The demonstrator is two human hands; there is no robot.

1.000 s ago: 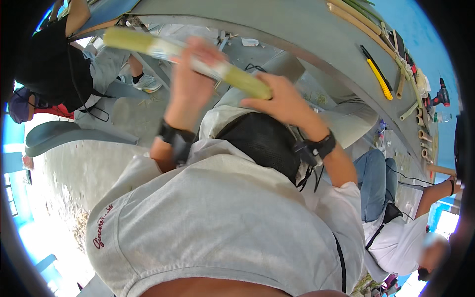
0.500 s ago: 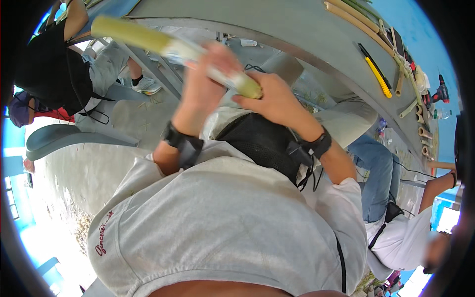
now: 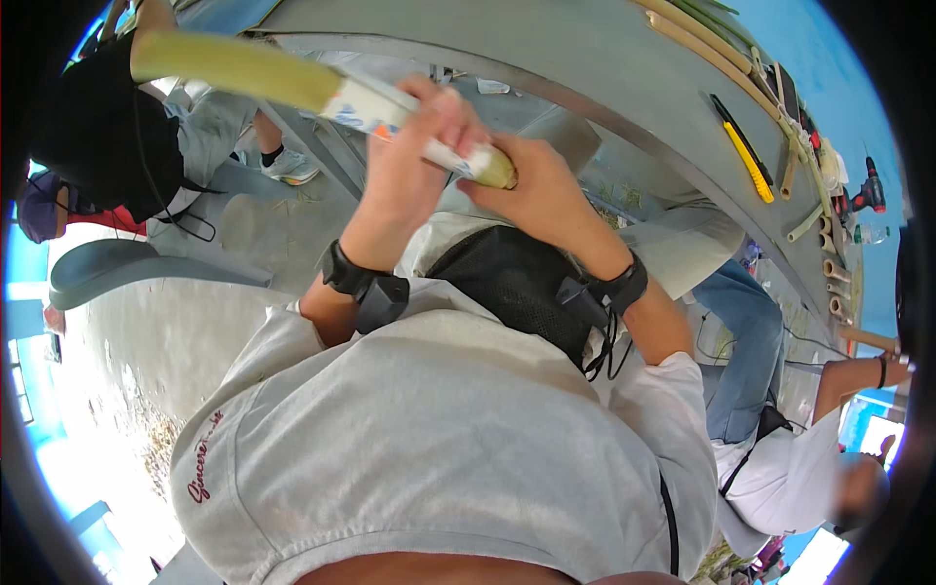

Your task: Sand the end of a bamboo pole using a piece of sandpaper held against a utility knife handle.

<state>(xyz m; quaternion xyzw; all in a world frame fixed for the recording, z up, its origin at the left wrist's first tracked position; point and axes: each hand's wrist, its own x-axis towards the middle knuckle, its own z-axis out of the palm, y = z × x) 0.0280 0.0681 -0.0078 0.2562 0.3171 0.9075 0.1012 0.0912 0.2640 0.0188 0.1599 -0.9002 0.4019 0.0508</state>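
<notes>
I hold a pale yellow-green bamboo pole (image 3: pixel 234 70) in front of me, slanting from upper left down toward my right hand. A white sheet with blue and orange print (image 3: pixel 363 105) is wrapped round its middle part. My left hand (image 3: pixel 419 146) is closed over this sheet and the pole inside it. At the pole's near end my right hand (image 3: pixel 546 190) grips, with the thumb beside the cut end; its other fingers are partly hidden. The far end of the pole is blurred.
On the grey table (image 3: pixel 585 49) lie a yellow utility knife (image 3: pixel 749 161), long bamboo poles (image 3: pixel 707 44) and several short bamboo pieces (image 3: pixel 834 270). A cordless drill (image 3: pixel 868 188) stands beyond them. One person in black (image 3: pixel 107 136) sits at left, another in white (image 3: pixel 785 478) at right.
The pole's far end has shifted left, and more of the printed sheet shows beside my left hand. My right hand stays nearly in place. The person at right has moved slightly.
</notes>
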